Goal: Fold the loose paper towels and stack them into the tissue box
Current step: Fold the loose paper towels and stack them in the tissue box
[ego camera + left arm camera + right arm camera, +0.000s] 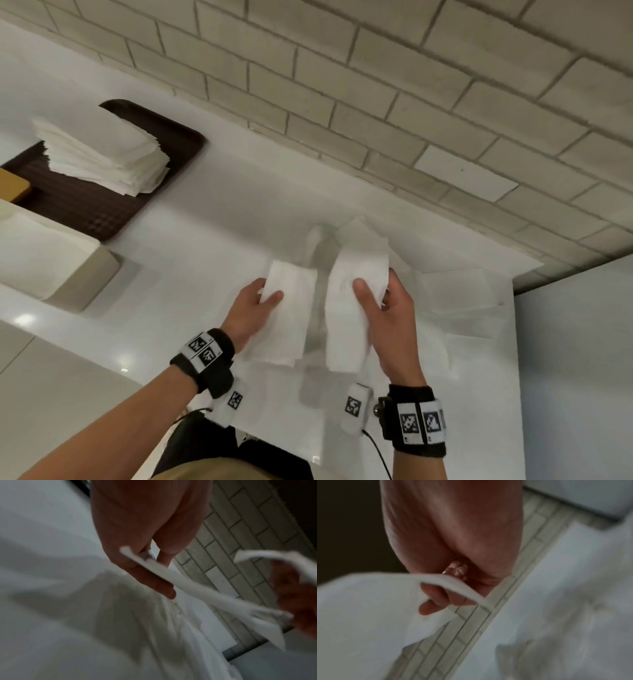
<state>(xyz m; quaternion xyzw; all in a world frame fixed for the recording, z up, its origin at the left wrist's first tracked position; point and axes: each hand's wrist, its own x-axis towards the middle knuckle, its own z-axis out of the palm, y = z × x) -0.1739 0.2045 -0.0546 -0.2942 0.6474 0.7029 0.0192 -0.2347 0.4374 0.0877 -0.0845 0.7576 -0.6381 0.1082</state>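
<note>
No brand or readable writing shows; only the black wristbands (205, 356) carry black-and-white square code markers. The left hand (251, 308) pinches one side of a soft white paper towel (356, 308), thumb on top and fingers (154, 582) beneath; the right hand (387, 315) grips the other side the same way, its fingers (436, 599) curled under the sheet. The towel hangs limp and creased between them, above the glossy white surface (212, 219), where more loose sheets (459, 301) lie flat and crumpled. At far left sits the cream tissue box (61, 270) with rounded corners, and beyond it a dark brown textured tray (102, 212) bearing a ragged-edged stack of folded towels (102, 154). A pale brick-pattern wall (376, 102) with grey joints rises behind.
</note>
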